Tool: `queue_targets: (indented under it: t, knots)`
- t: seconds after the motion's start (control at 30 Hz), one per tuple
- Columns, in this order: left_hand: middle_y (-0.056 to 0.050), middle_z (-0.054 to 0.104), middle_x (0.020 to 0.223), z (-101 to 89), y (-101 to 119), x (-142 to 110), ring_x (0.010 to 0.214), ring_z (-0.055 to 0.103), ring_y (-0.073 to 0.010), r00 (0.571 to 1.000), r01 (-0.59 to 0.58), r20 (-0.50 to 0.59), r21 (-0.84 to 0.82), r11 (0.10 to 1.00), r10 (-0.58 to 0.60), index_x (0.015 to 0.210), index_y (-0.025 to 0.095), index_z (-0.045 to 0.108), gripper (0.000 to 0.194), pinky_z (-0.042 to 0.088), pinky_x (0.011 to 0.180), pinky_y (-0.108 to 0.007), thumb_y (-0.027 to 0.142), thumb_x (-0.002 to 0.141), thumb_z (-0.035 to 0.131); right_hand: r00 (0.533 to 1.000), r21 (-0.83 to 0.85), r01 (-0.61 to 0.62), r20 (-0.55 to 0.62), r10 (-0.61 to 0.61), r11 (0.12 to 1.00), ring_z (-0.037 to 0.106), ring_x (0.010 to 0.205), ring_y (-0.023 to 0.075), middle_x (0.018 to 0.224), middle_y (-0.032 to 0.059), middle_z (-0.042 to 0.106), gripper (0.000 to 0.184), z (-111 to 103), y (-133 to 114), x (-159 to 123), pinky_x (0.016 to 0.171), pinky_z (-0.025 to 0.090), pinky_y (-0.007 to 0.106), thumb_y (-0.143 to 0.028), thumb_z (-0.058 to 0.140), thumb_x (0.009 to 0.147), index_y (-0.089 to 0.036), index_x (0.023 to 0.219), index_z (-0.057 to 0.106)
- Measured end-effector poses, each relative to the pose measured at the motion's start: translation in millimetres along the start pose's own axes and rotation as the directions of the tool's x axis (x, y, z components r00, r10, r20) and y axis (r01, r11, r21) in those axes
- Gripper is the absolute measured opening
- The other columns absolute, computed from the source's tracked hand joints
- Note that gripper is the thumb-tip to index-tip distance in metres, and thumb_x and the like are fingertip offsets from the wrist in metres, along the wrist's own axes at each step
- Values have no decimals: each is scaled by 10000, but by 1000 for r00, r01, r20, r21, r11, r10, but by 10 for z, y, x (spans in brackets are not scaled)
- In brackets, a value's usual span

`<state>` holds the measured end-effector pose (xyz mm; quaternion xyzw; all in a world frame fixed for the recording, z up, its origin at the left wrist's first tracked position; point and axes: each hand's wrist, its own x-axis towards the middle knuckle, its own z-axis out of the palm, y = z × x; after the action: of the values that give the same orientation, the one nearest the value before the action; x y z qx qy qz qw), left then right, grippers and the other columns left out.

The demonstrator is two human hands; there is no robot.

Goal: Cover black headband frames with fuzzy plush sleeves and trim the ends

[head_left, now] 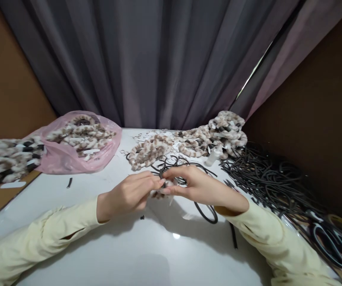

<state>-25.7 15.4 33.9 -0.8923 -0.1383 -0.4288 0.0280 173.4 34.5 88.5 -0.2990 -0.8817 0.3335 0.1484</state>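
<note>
Over the middle of the white table (99, 246), my left hand (130, 191) is closed, its fingertips pinched at a black cord (161, 172). My right hand (199, 184) meets it from the other side, thumb and fingers closed around the same cord. Just below the fingertips shows a brown-and-white fluffy piece (158, 194), mostly hidden by my hands. More loops of black cord (208, 217) lie behind and under my right hand. Beyond them rests a loose bunch of fluffy rings (151, 151).
At the back left, a pink plastic bag (60, 159) holds fluffy rings; more fluffy pieces (6, 159) lie beside it. Fluffy rings (227, 133) are heaped back right, near a small clear bottle (213, 156). Black cords (266, 178) and scissors (328, 246) lie to the right.
</note>
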Motion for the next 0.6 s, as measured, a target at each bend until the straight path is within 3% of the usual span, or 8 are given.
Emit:
queue_targets:
  t: [0.1, 0.2, 0.33, 0.43, 0.6]
  knots:
    - [-108, 590, 786, 3, -15, -29, 710, 530, -165, 1000, 4, 13, 3, 1000, -4, 1023, 110, 480, 318, 477, 598, -294, -55, 760, 409, 998, 190, -57, 32, 52, 980, 601, 785, 141, 856, 43, 654, 191, 14, 27, 40, 695, 445, 227, -251, 622, 773, -120, 910, 596]
    - [-105, 586, 787, 0, -36, -58, 719, 534, -170, 998, 19, 57, -14, 1000, -18, 1015, 125, 474, 296, 470, 599, -297, -30, 773, 401, 999, 244, -45, 4, 45, 969, 588, 739, 128, 804, 32, 641, 181, 15, 57, 50, 679, 446, 220, -238, 650, 733, -113, 848, 585]
    - [-67, 533, 683, -28, -23, -21, 640, 486, -154, 993, 31, 115, -56, 998, -24, 935, 133, 477, 232, 433, 557, -277, -14, 779, 388, 1000, 168, -28, 1, 29, 985, 566, 708, 117, 759, 18, 631, 147, 17, 51, 37, 663, 428, 207, -215, 655, 716, -119, 815, 605]
    - [-40, 499, 640, -65, 20, 49, 585, 440, -139, 988, 75, 138, -83, 994, -63, 901, 146, 468, 182, 411, 541, -272, 19, 794, 395, 996, 82, -34, -75, 40, 996, 537, 642, 104, 693, 0, 609, 125, 38, 33, 19, 606, 403, 190, -201, 657, 705, -123, 795, 620]
    - [-101, 552, 766, -59, 69, 66, 669, 492, -166, 989, 112, 107, -91, 990, -103, 953, 122, 464, 156, 447, 593, -310, 95, 799, 468, 977, 17, -9, -211, 12, 1000, 467, 520, 64, 546, -47, 534, 27, 115, 9, -11, 542, 355, 159, -109, 597, 715, -131, 730, 606]
